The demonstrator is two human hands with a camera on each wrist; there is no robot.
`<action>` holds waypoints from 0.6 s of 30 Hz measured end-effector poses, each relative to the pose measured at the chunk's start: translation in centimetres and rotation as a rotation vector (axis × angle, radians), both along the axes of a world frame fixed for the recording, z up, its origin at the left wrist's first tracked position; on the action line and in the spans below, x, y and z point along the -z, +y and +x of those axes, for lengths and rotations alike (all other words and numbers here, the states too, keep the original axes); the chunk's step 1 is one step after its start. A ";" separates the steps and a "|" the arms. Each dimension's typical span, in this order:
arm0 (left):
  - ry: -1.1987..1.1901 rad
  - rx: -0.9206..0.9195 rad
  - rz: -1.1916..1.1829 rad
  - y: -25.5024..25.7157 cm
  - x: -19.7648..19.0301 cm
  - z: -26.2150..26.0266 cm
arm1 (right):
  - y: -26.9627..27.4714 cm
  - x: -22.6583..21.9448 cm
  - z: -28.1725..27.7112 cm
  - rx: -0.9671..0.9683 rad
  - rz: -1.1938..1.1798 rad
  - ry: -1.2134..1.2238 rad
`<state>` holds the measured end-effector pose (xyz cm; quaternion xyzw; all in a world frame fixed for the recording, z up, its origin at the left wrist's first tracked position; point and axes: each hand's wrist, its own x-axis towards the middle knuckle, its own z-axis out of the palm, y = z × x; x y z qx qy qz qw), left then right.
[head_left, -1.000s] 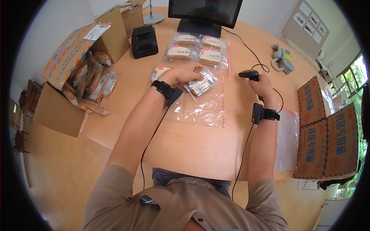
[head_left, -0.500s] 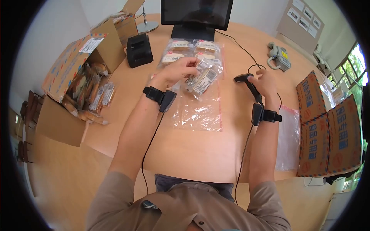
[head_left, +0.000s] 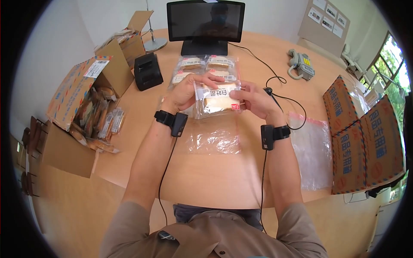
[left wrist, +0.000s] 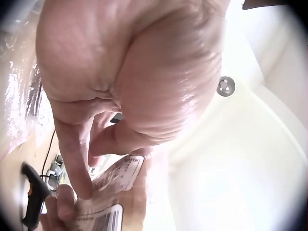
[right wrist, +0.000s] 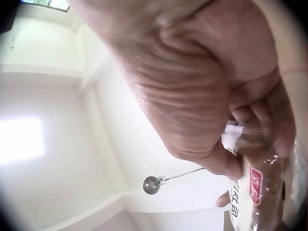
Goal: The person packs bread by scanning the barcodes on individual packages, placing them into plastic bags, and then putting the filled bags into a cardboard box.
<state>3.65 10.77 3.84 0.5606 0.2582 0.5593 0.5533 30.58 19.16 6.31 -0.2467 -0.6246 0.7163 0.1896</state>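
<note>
Both hands hold a clear-wrapped packet of sliced white bread (head_left: 218, 103) above the desk, its printed front and red mark turned up. My left hand (head_left: 188, 92) grips its left and far edge, fingers over the top. At the other end my right hand (head_left: 257, 99) pinches it, thumb on the printed face in the right wrist view. A barcode label (left wrist: 110, 219) shows on the packet's other side in the left wrist view. Behind the right hand lies a black handheld scanner (left wrist: 34, 197). Beneath the packet a clear plastic bag (head_left: 211, 142) lies flat.
More bread packets (head_left: 191, 62) lie in clear plastic before the monitor (head_left: 206, 23). An opened carton (head_left: 71, 99) of packets stands left, beside a black device (head_left: 148, 72). Right are a telephone (head_left: 301, 64), a flat plastic bag (head_left: 310, 150) and printed cartons (head_left: 365, 146).
My right hand has let go of the scanner and moved left to take hold of the bread packet. The packet has been turned from its barcode side to its printed front.
</note>
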 end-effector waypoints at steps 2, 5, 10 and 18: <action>-0.029 0.100 -0.036 -0.2 -0.6 -0.2 | 0.3 -0.1 0.8 0.007 0.106 0.013; -0.231 0.308 -0.350 -1.0 -2.0 0.1 | 1.3 -0.4 1.9 -0.049 0.162 -0.038; 0.260 0.133 -0.301 -1.4 -1.4 4.1 | 0.9 0.1 0.6 0.138 0.210 -0.028; 0.070 -0.367 -0.330 0.1 -0.4 6.5 | 0.9 0.4 1.2 0.167 -0.023 0.018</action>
